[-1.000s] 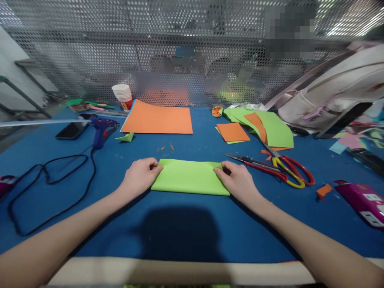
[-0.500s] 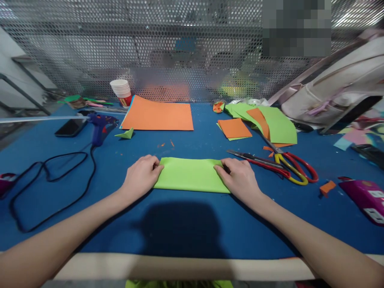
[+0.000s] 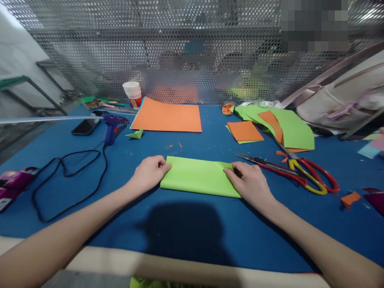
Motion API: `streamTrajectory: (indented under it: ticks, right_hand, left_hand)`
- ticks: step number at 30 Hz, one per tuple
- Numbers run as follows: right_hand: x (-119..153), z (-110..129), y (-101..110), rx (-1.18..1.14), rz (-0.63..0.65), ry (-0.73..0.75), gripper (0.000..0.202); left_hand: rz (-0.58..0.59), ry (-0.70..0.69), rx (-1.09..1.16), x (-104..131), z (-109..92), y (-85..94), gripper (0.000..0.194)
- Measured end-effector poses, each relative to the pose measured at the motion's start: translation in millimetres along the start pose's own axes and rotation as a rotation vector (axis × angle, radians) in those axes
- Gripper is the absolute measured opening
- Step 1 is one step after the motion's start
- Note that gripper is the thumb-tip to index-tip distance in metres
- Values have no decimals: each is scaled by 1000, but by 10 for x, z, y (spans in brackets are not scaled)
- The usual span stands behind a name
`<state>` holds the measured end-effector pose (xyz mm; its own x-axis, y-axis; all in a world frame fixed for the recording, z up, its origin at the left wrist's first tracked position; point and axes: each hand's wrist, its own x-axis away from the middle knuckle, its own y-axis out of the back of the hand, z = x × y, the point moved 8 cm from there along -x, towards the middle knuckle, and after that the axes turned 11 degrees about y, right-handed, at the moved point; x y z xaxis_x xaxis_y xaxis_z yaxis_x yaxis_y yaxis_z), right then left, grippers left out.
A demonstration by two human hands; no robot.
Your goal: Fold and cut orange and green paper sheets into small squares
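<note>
A sheet of lime green paper (image 3: 198, 178), folded over into a long flat strip, lies on the blue table (image 3: 126, 216) in front of me. My left hand (image 3: 151, 172) pinches its far left corner between thumb and bent fingers. At the opposite end, my right hand (image 3: 252, 180) grips the far right corner the same way, thumb on top. The scissors (image 3: 312, 172) with red and yellow handles rest just beyond my right hand, beside a red-handled cutting tool (image 3: 276, 169).
Orange sheets (image 3: 168, 118) lie at the back. Small orange squares (image 3: 245, 131) and green offcuts (image 3: 295, 128) are at back right. On the left are a blue glue gun (image 3: 111, 128), its looped cord, a phone (image 3: 86, 126) and stacked paper cups (image 3: 132, 93).
The view has swung slightly left, so things appear shifted to the right. Both hands keep their hold on the folded green paper, which looks slightly more tilted.
</note>
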<state>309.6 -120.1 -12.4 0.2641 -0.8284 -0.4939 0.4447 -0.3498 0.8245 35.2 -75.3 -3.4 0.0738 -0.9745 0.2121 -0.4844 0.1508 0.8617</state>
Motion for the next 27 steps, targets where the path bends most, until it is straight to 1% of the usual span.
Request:
streamTrajectory:
  ticks: [4,8,12,16,22,27]
  right_hand:
    - [1,-8,-1,-3,4,3,35]
    - [-4,0,4,3,6,13,34]
    - [-1,-9,-8,11,17,4,32]
    - [2,-14,-12,28,15,0,30]
    - [-5,15,-4,66,20,21,32]
    - [-6,21,9,98,16,22,33]
  left_hand:
    - [-12,-1,-59,28,-20,2,26]
    - [-58,-38,-224,56,-83,-3,24]
    - [-61,-82,-334,47,-126,-42,23]
    - [-70,-112,-381,34,-137,-56,24]
    - [-54,-103,-389,32,-130,-56,25]
    - [-66,-114,-406,28,-119,-62,26]
